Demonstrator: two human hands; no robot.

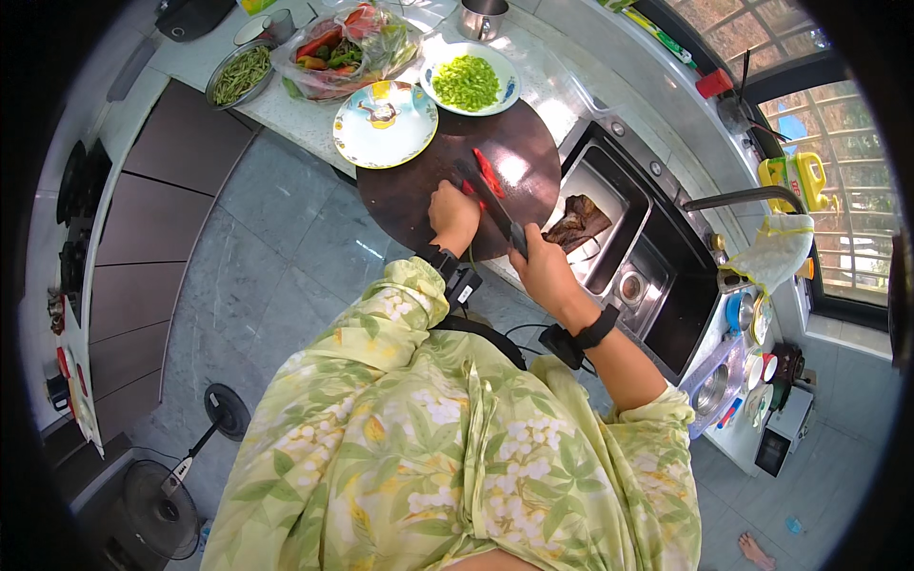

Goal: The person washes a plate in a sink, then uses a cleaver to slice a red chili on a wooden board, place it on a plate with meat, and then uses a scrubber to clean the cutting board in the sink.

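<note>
A kitchen knife [493, 200] with a dark blade and handle is gripped in my right hand [546, 270]; its blade points up and left over the round dark cutting board [400, 203]. My left hand [455, 209] rests on the board beside the blade with fingers bent, on a red pepper piece [468, 187] partly hidden by the blade and fingers. Another red pepper piece [489, 173] lies just right of the blade. At the board's far edge stand a patterned plate [357, 135] with nothing on it and a white bowl [508, 100] of chopped green vegetable [466, 83].
Behind the board lie a plastic bag of peppers [343, 53], a metal bowl of green beans [241, 75] and a steel mug [483, 18]. A double sink [632, 235] with a faucet [746, 196] is at the right, with a crumpled brown thing [580, 223] in it. A pedestal fan [163, 508] stands lower left.
</note>
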